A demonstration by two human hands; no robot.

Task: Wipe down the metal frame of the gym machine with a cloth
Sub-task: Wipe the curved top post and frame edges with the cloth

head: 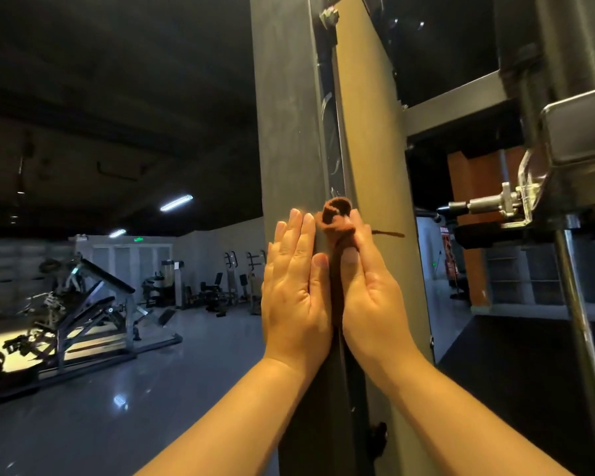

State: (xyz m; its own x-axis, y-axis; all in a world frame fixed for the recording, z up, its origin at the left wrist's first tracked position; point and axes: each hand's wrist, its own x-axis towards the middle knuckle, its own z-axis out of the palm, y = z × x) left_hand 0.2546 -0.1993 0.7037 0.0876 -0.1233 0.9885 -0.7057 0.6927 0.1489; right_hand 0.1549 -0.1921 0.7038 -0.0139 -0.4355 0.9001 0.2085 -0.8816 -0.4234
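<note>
A tall dark metal upright of the gym machine frame (289, 115) fills the middle of the view, with a narrow slot running down it. My left hand (294, 286) lies flat against the upright's left face, fingers straight and pointing up. My right hand (364, 286) presses a bunched brown cloth (335, 216) against the frame beside the slot, thumb over the cloth. A loose strand of the cloth sticks out to the right. Most of the cloth is hidden between my hands.
A chrome pin and bracket (502, 201) jut out at the right, above a vertical chrome rod (577, 321). A grey crossbar (457, 104) joins the upright there. An incline bench machine (90, 304) and other gym equipment stand far left on the shiny floor.
</note>
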